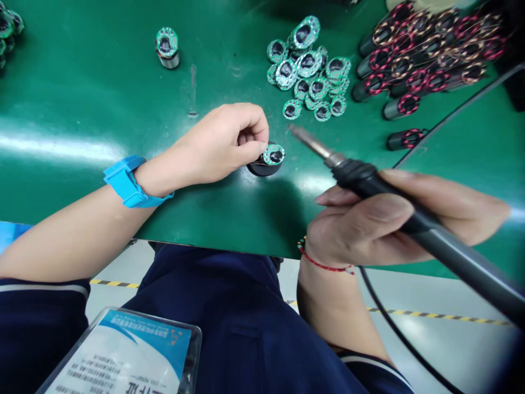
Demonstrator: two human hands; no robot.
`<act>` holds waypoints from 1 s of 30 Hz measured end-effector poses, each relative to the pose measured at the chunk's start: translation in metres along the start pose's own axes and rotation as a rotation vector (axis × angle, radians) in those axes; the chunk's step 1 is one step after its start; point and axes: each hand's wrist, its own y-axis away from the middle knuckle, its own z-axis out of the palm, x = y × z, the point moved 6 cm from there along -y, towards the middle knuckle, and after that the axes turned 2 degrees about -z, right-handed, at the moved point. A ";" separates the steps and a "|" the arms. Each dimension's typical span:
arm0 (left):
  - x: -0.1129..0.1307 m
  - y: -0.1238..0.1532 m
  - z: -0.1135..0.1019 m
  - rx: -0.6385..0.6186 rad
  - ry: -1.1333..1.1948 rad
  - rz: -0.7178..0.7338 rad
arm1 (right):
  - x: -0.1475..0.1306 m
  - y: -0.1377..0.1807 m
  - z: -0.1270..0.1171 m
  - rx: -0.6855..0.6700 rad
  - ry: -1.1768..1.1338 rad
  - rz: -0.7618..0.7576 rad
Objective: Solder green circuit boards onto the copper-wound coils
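My left hand [229, 142], a blue strap on its wrist, is closed in a pinch at the edge of a small ring-shaped green circuit board [274, 155]. That board sits on a round black base [262, 168] on the bench; what lies under the fingers is partly hidden. Gripped in my right hand [369, 224] is a black soldering iron [361, 178]. Its metal tip points up and left, in the air to the right of the board and apart from it.
Loose ring boards [309, 64] lie heaped at the back centre of the green bench [102, 98]. Several wire-wound motor cores [402, 106] stand at the back right. One board-topped metal cylinder [167, 48] stands at the back left. A dark cable [459, 109] crosses the right side.
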 end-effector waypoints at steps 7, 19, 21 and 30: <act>-0.001 0.000 -0.001 -0.014 -0.004 0.017 | 0.006 0.010 0.026 -0.405 -0.045 0.266; -0.003 0.007 0.000 -0.079 -0.041 0.138 | 0.014 0.021 0.045 -0.829 0.090 0.310; -0.002 0.008 0.001 -0.074 -0.023 0.151 | 0.014 0.022 0.045 -0.827 0.082 0.295; 0.005 0.005 0.003 -0.057 0.021 0.092 | 0.000 0.016 0.039 -0.753 0.084 0.115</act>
